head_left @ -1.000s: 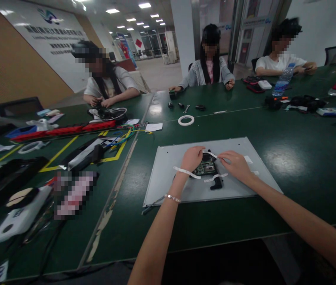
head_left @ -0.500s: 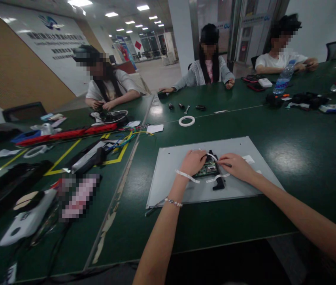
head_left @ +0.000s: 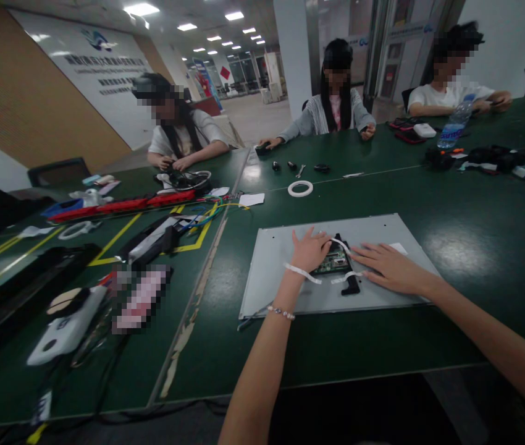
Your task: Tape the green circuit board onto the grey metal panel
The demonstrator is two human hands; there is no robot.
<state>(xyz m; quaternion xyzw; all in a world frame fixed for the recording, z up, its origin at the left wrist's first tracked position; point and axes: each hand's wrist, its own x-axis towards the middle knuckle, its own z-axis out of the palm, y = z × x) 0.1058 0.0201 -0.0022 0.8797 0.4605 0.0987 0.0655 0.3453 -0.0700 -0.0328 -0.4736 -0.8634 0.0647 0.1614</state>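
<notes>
A green circuit board (head_left: 331, 263) lies against a black bracket (head_left: 350, 285) on a pale grey metal panel (head_left: 274, 259). My left hand (head_left: 309, 252) rests over the board's left side with its fingers apart, hiding part of it. On the bracket's other side, my right hand (head_left: 390, 267) lies flat on the panel, fingers stretched out. One white tape strip (head_left: 342, 245) curves across the top of the board towards my right fingertips. A lower tape strip (head_left: 346, 278) crosses the bracket, and another strip (head_left: 303, 273) lies across my left wrist.
Beyond the panel are a white tape roll (head_left: 300, 188), a small wrench (head_left: 300, 171) and several small black objects. A pink pixelated item (head_left: 142, 300), a white device (head_left: 65, 327) and a long black tray (head_left: 26, 296) lie to the left. Several people sit across the table.
My right hand has gone from pinching near the upper tape and a thin dark object to lying flat. My left fingers have spread. The view has shifted slightly left.
</notes>
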